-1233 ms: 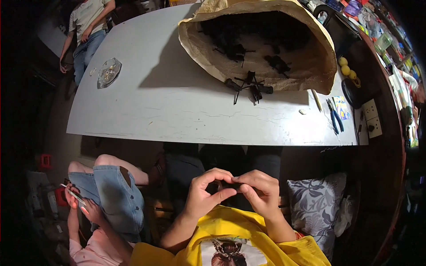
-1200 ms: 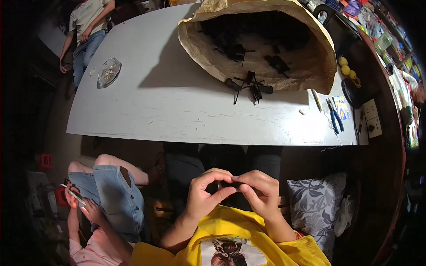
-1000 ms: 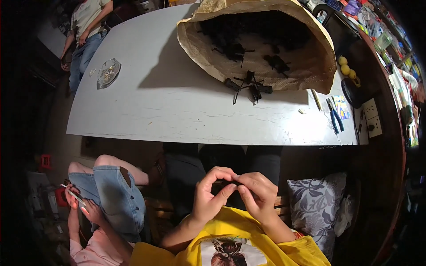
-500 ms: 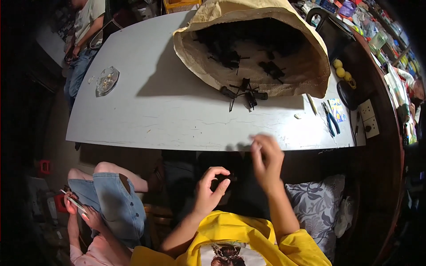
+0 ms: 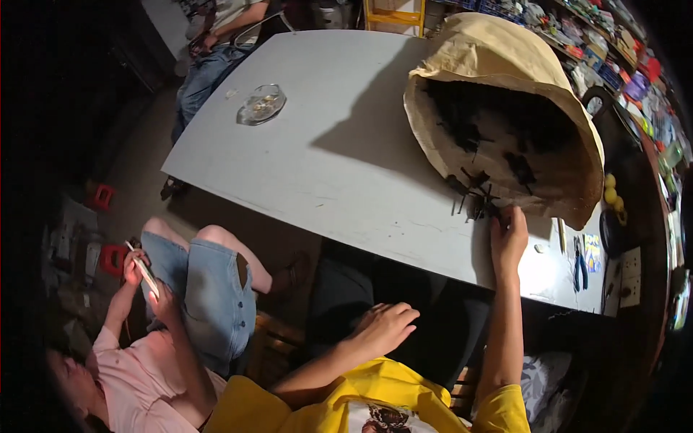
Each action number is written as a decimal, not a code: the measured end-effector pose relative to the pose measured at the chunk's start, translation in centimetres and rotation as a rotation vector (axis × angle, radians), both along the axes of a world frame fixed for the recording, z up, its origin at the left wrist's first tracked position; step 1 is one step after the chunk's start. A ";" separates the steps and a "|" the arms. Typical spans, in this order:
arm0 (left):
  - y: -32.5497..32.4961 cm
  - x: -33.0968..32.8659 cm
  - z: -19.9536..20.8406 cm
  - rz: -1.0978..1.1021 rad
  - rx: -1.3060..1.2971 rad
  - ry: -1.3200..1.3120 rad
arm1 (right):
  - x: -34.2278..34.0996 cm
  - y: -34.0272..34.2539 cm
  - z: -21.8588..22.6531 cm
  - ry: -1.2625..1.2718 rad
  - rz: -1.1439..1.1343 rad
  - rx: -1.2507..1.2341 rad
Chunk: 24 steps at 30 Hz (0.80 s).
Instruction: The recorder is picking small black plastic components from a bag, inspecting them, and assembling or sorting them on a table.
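Observation:
My right hand [image 5: 510,242] is stretched out over the table to the mouth of a large tan paper bag [image 5: 498,59] lying on its side. Its fingers are closed at the edge of a small pile of black parts [image 5: 475,189] with thin prongs, pinching one of them; the fingers partly hide it. More black parts [image 5: 518,167] lie inside the bag, where the back is too dark to make out. Low over my lap, my left hand [image 5: 384,329] is held with its fingers loosely stretched and nothing visible in it.
Blue-handled pliers [image 5: 580,268] and a yellowish stick [image 5: 561,234] lie on the white table [image 5: 346,173] at the right. A glass ashtray [image 5: 261,105] stands at the left. A person in pink [image 5: 144,361] sits beside me with a phone; another person [image 5: 216,65] is beyond the table.
My right hand has reached forward from the table edge to the black parts and closed there. My left hand has turned palm down and lowered. The view has swung to the left.

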State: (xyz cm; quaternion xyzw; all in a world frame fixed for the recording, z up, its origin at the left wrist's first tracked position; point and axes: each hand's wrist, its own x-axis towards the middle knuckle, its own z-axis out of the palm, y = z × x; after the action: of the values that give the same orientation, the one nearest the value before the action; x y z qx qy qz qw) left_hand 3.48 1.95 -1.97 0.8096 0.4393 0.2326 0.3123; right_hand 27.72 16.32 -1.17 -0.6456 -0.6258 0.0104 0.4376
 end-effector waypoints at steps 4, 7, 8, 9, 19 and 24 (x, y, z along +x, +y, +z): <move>-0.3 0.2 0.5 -0.005 -0.010 -0.006 | -0.1 -0.4 0.3 0.319 0.141 -0.010; -0.3 0.4 0.7 -0.006 -0.004 -0.046 | 1.1 -1.2 0.9 0.831 0.184 -0.053; -0.3 0.4 0.8 -0.008 0.000 -0.053 | 1.9 -1.5 0.9 1.007 0.242 -0.073; -0.3 0.2 0.8 0.000 0.030 -0.104 | 1.1 -2.1 1.6 1.002 0.238 -0.072; 1.0 0.6 5.4 0.168 0.301 -0.240 | -11.3 -14.2 2.6 1.466 0.453 -0.383; 0.2 -0.3 5.5 0.206 0.110 -0.533 | -10.4 -15.8 2.8 1.154 0.396 -0.261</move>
State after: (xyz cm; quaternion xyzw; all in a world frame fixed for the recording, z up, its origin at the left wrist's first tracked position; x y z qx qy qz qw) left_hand 3.20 2.14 3.53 0.6867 0.4082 0.4911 0.3472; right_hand 17.37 0.56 1.61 -0.4559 -0.3898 0.5150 0.6124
